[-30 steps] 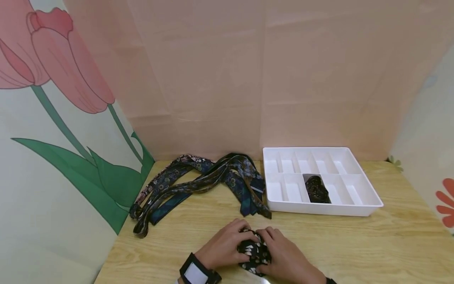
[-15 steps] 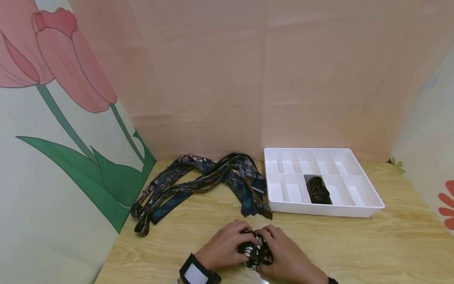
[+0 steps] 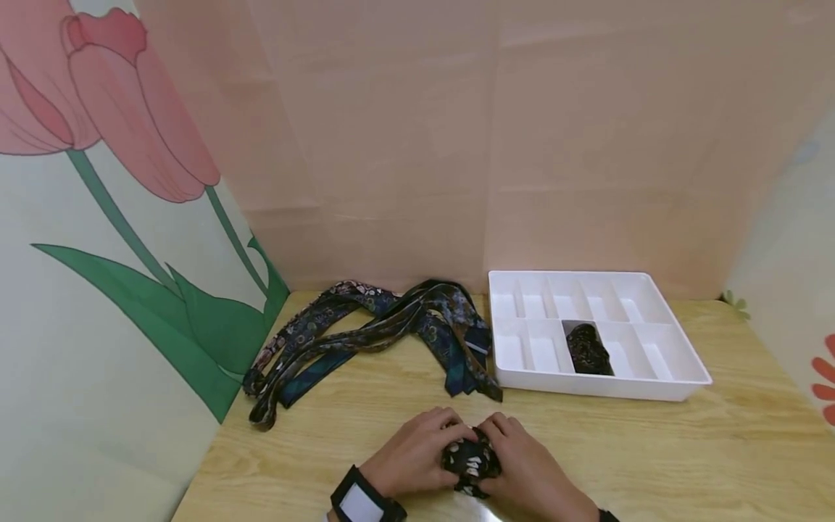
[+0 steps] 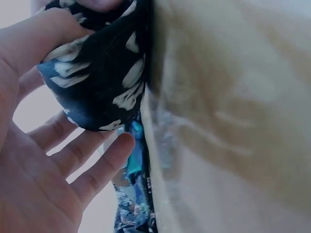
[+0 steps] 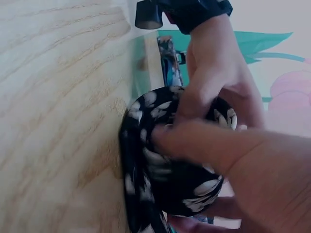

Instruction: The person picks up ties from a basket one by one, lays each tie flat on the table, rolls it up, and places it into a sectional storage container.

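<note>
Rolled tie (image 3: 471, 458): black with white flower shapes, at the near edge of the view on the tabletop (image 3: 659, 453), wound into a bundle between two hands; a flat length leads off the roll in the right wrist view.
Left hand (image 3: 417, 454): at 9 o'clock of the roll; its grip holds the cloth, thumb laid against it, other fingers stretched out along its side in the left wrist view.
Right hand (image 3: 527, 464): at 3 o'clock; its grip is closed round the opposite side, the thumb blurred across the roll's face in the right wrist view.
Wristband (image 3: 360, 503): black with a pale panel, round the left wrist, at about 8 o'clock of the roll.
Loose ties (image 3: 385, 335): a dark, patterned heap at 10 to 11 o'clock, strips crossing one another, their right ends just beside the tray.
Tray (image 3: 600, 385): white, two rows of five compartments, at 1 to 2 o'clock.
Coiled tie (image 3: 587, 349): dark, in the front row's middle compartment.
Backdrop (image 3: 391, 130): plain pinkish sheet at 12 o'clock.
Tulips (image 3: 140, 123): pink, pictured on the side wall towards 10 o'clock.
</note>
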A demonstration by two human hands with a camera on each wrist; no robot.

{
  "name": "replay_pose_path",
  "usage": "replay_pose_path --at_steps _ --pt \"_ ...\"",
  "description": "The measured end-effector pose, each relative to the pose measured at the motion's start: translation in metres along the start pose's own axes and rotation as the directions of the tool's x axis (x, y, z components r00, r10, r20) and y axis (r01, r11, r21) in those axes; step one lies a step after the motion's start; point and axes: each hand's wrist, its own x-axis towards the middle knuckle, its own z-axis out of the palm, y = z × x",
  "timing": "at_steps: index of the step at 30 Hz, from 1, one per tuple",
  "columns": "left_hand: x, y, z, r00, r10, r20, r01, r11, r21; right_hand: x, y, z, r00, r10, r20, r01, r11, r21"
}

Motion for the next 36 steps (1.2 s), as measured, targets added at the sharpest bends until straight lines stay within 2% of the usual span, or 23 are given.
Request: replay_pose_path --at_steps 3,9,16,18,20,21,23,26,28,29,32,34,36 --pt "0.002 -0.001 -0.002 1.000 0.010 -0.007 -0.010 1.000 0.012 0.000 -0.002 -0.002 1.000 0.021 0.010 -0.021 0.999 0.038" --pt "0.003 -0.001 0.001 1.000 0.015 -0.003 -0.015 0.999 -0.047 0.000 -0.003 -0.004 0.992 0.105 0.070 -0.112 0.988 0.102" --pt "0.005 -0.001 0.002 0.998 0.056 -0.041 -0.058 0.997 -0.052 -0.004 -0.001 -0.002 0.999 0.011 0.053 -0.016 0.996 0.092" --pt "0.004 0.000 0.000 0.999 0.047 -0.020 -0.049 0.995 -0.089 -0.005 0.000 -0.002 0.997 0.023 0.071 -0.031 0.993 0.113" --pt "0.003 0.000 0.000 1.000 0.004 0.022 0.000 0.985 -0.175 -0.006 0.001 -0.001 0.996 0.039 0.080 -0.050 0.989 0.138" --pt "0.003 0.000 0.000 0.998 -0.033 0.044 0.042 0.973 -0.226 -0.007 0.002 -0.001 0.995 0.047 0.083 -0.059 0.987 0.146" --pt "0.001 -0.001 -0.001 0.986 -0.144 0.081 0.162 0.932 -0.323 -0.007 0.003 0.000 0.993 0.065 0.098 -0.081 0.982 0.170" --pt "0.001 -0.004 -0.002 0.943 -0.314 0.112 0.331 0.842 -0.426 -0.005 0.004 0.002 0.988 0.099 0.122 -0.124 0.969 0.213" --pt "0.002 -0.004 -0.003 0.915 -0.377 0.145 0.399 0.790 -0.466 -0.004 0.005 0.003 0.986 0.104 0.133 -0.133 0.963 0.236" --pt "0.003 -0.003 -0.002 0.908 -0.387 0.161 0.414 0.774 -0.478 -0.004 0.005 0.004 0.986 0.098 0.133 -0.129 0.960 0.250" --pt "0.005 0.003 0.000 0.906 -0.366 0.213 0.422 0.737 -0.527 -0.006 0.005 0.006 0.994 0.051 0.097 -0.075 0.961 0.266" --pt "0.006 0.007 0.003 0.913 -0.349 0.209 0.405 0.735 -0.544 -0.007 0.005 0.007 0.998 0.022 0.066 -0.040 0.960 0.277" --pt "0.008 0.011 0.006 0.921 -0.344 0.184 0.387 0.743 -0.546 -0.008 0.004 0.008 1.000 0.015 0.026 -0.021 0.965 0.262"
